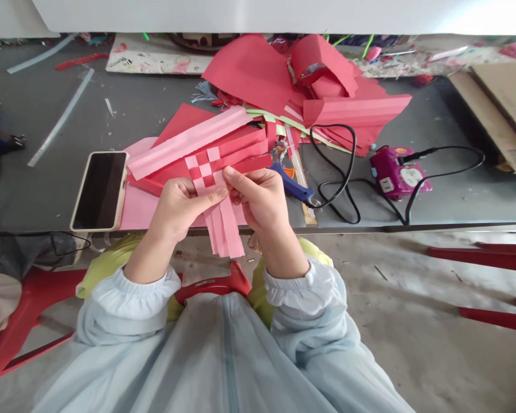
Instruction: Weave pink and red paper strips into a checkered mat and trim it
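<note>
I hold a weave of pink and red paper strips point(206, 167) over the near edge of the grey table point(34, 172). My left hand point(181, 205) pinches the pink strips from below, its thumb lying across them. My right hand point(260, 198) grips the weave's right side, where the red strips run out to the right. Loose pink strip ends point(224, 229) hang down past the table edge between my hands. A wide pink strip bundle point(189, 142) slants up to the right behind the weave.
A phone point(100, 190) lies face up left of my hands. A blue glue gun point(293, 184) and black cable point(348, 183) lie to the right, beside a purple device point(399, 172). Red paper sheets point(284, 74) pile at the back. Cardboard point(499, 109) sits far right.
</note>
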`<state>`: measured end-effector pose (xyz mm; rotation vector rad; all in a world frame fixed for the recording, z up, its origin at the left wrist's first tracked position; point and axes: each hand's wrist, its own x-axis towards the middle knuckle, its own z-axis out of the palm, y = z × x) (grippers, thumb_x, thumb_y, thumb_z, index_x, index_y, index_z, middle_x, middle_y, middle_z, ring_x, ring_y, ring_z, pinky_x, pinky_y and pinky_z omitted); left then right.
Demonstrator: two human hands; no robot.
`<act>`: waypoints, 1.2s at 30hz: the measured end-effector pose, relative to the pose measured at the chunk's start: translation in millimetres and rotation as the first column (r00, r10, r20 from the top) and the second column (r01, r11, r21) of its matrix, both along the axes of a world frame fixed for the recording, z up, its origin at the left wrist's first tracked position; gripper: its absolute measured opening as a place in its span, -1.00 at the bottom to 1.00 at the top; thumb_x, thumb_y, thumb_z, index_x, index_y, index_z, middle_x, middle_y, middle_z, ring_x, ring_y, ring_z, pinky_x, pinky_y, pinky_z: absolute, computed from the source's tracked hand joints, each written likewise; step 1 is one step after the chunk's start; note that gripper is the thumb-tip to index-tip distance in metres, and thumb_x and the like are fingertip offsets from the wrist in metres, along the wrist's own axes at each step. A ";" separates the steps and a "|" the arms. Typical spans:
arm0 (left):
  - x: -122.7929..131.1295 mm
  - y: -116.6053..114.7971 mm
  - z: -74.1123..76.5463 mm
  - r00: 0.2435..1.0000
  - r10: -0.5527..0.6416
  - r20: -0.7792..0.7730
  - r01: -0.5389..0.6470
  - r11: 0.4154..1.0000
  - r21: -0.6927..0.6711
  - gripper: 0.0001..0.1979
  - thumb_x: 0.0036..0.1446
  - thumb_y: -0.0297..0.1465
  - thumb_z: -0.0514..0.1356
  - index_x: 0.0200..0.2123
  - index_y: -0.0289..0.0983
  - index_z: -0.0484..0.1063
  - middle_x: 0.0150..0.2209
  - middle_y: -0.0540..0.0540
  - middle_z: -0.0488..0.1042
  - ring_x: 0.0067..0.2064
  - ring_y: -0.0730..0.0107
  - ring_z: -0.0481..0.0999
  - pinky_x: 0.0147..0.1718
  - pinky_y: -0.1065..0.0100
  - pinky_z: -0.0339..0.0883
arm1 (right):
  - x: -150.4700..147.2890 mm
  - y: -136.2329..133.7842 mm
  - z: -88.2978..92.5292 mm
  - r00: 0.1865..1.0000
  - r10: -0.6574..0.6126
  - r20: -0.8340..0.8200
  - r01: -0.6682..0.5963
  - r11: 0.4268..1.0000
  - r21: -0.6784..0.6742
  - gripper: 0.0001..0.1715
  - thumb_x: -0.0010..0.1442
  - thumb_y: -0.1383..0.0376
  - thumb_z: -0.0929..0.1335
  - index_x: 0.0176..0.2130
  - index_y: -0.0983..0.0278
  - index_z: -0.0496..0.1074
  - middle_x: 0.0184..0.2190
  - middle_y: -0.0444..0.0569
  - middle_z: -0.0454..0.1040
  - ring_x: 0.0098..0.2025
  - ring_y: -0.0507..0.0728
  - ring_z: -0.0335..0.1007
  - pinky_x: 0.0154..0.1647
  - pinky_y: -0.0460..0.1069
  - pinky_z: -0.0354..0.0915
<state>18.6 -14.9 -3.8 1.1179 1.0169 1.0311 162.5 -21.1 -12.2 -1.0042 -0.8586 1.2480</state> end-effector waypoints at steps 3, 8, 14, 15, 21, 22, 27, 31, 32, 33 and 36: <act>-0.5 0.4 -0.4 1.000 -0.007 -0.003 0.007 1.000 0.003 -0.73 -0.22 -0.24 0.55 -0.46 -0.23 0.64 -0.42 -0.04 0.65 -0.27 0.21 0.66 -0.28 0.27 0.56 | -0.1 -0.3 0.0 1.000 -0.005 0.019 0.005 1.000 -0.008 -0.49 -0.12 -0.04 0.58 -0.68 0.26 0.44 -0.72 -0.20 0.32 -0.66 -0.10 0.14 -0.63 -0.10 0.09; -0.3 0.7 -0.9 1.000 -0.022 0.014 0.022 1.000 0.005 -0.74 -0.20 -0.24 0.54 -0.44 -0.22 0.65 -0.43 -0.03 0.64 -0.30 0.26 0.65 -0.31 0.30 0.54 | -0.9 -0.7 1.2 0.999 -0.015 0.031 0.016 1.000 -0.003 -0.48 -0.09 -0.03 0.57 -0.69 0.26 0.42 -0.74 -0.20 0.29 -0.66 -0.10 0.13 -0.63 -0.10 0.06; -0.3 0.4 -4.1 1.000 0.004 0.002 -0.004 1.000 -0.001 -0.72 -0.17 -0.21 0.52 -0.41 -0.23 0.65 -0.40 -0.05 0.65 -0.33 0.27 0.64 -0.34 0.30 0.53 | 1.1 0.2 2.3 0.998 0.005 0.068 -0.002 0.999 -0.049 -0.43 -0.11 -0.07 0.57 -0.69 0.26 0.37 -0.73 -0.20 0.29 -0.66 -0.09 0.13 -0.64 -0.10 0.08; -0.6 0.7 -4.6 1.000 0.005 0.002 -0.005 1.000 0.009 -0.72 -0.16 -0.20 0.52 -0.40 -0.23 0.65 -0.39 -0.05 0.65 -0.34 0.28 0.63 -0.35 0.31 0.53 | 1.8 0.5 2.0 0.998 0.011 0.065 -0.007 0.998 -0.058 -0.42 -0.11 -0.07 0.57 -0.69 0.26 0.36 -0.73 -0.20 0.29 -0.66 -0.09 0.13 -0.64 -0.10 0.08; -2.0 3.0 -5.1 0.995 0.099 -0.028 -0.096 0.992 0.088 -0.75 -0.16 -0.22 0.52 -0.46 -0.22 0.63 -0.45 -0.01 0.61 -0.38 0.35 0.59 -0.37 0.34 0.49 | 5.0 2.6 -1.0 0.996 0.016 0.089 -0.009 0.997 -0.083 -0.41 -0.11 -0.08 0.57 -0.67 0.28 0.34 -0.71 -0.21 0.30 -0.64 -0.11 0.13 -0.64 -0.12 0.06; -2.0 3.2 -5.4 0.994 0.110 -0.029 -0.107 0.990 0.089 -0.76 -0.16 -0.22 0.52 -0.48 -0.23 0.63 -0.47 -0.01 0.60 -0.40 0.37 0.58 -0.38 0.35 0.48 | 5.3 2.9 -1.5 0.995 0.010 0.100 -0.002 0.997 -0.078 -0.41 -0.10 -0.08 0.57 -0.67 0.28 0.34 -0.71 -0.21 0.29 -0.64 -0.11 0.13 -0.64 -0.12 0.05; -1.4 3.6 -7.2 0.993 0.112 -0.021 -0.110 0.989 0.100 -0.79 -0.14 -0.24 0.51 -0.50 -0.21 0.62 -0.52 0.02 0.56 -0.44 0.41 0.55 -0.39 0.36 0.47 | 5.9 3.5 -3.3 0.990 -0.033 0.136 0.040 0.998 -0.049 -0.38 -0.08 -0.09 0.55 -0.68 0.27 0.31 -0.74 -0.22 0.23 -0.65 -0.10 0.10 -0.65 -0.11 0.02; -0.9 3.3 -6.3 0.994 0.105 -0.016 -0.104 0.993 0.058 -0.78 -0.16 -0.24 0.52 -0.47 -0.21 0.63 -0.44 -0.01 0.62 -0.41 0.38 0.58 -0.38 0.35 0.50 | 5.6 2.8 -3.5 0.990 -0.044 0.131 0.051 0.997 -0.051 -0.38 -0.09 -0.10 0.55 -0.69 0.27 0.30 -0.74 -0.22 0.25 -0.66 -0.10 0.10 -0.65 -0.10 0.05; -0.8 3.2 -5.8 0.995 0.101 -0.010 -0.101 0.994 0.045 -0.77 -0.16 -0.24 0.52 -0.45 -0.21 0.64 -0.42 -0.02 0.63 -0.40 0.38 0.58 -0.38 0.35 0.50 | 5.5 2.7 -3.2 0.991 -0.044 0.123 0.051 0.997 -0.052 -0.38 -0.09 -0.10 0.55 -0.68 0.26 0.31 -0.73 -0.21 0.26 -0.66 -0.10 0.11 -0.65 -0.10 0.05; -0.8 3.2 -5.4 0.995 0.098 -0.004 -0.098 0.995 0.036 -0.77 -0.17 -0.24 0.53 -0.44 -0.21 0.64 -0.40 -0.02 0.64 -0.40 0.38 0.59 -0.38 0.35 0.50 | 5.4 2.7 -2.7 0.993 -0.040 0.113 0.047 0.997 -0.055 -0.39 -0.09 -0.10 0.55 -0.67 0.26 0.32 -0.72 -0.21 0.28 -0.66 -0.09 0.12 -0.65 -0.10 0.06; -0.6 3.3 -4.2 0.995 0.101 -0.015 -0.101 0.994 0.035 -0.75 -0.18 -0.24 0.53 -0.43 -0.22 0.65 -0.41 -0.03 0.64 -0.41 0.38 0.59 -0.40 0.36 0.50 | 4.3 3.7 -0.5 0.997 -0.018 0.069 0.023 0.997 -0.071 -0.41 -0.10 -0.12 0.55 -0.62 0.26 0.34 -0.69 -0.21 0.28 -0.65 -0.09 0.13 -0.64 -0.09 0.10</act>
